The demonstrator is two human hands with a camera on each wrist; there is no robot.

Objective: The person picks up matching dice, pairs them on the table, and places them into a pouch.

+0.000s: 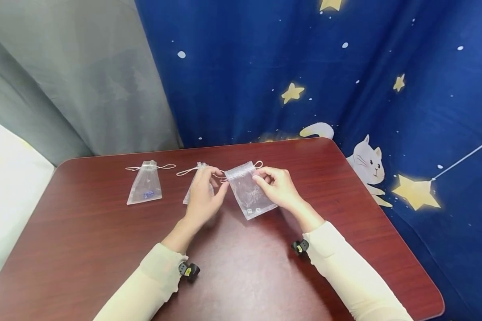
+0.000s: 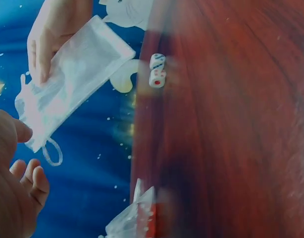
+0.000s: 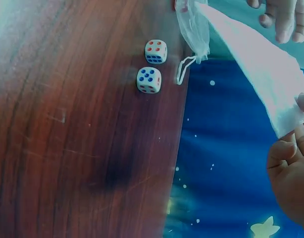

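Note:
My right hand (image 1: 279,187) pinches a sheer white drawstring pouch (image 1: 245,185) by its side, thumb over the mesh and fingers beneath. The pouch is held up at a tilt, with a string loop (image 2: 54,152) hanging from its mouth. Close by the pouch's other upper corner is my left hand (image 1: 204,191), its thumb and fingers spread apart. Two white dice (image 3: 149,80) lie on the table below the pouch; the head view shows them through its mesh. A second pouch (image 1: 188,196) lies partly hidden behind my left hand.
Farther left on the dark red wooden table (image 1: 104,258), another sheer pouch (image 1: 142,185) lies flat with blue dice (image 1: 148,195) inside and its strings out to both sides. Beyond the table's back edge hang grey and blue curtains (image 1: 241,80).

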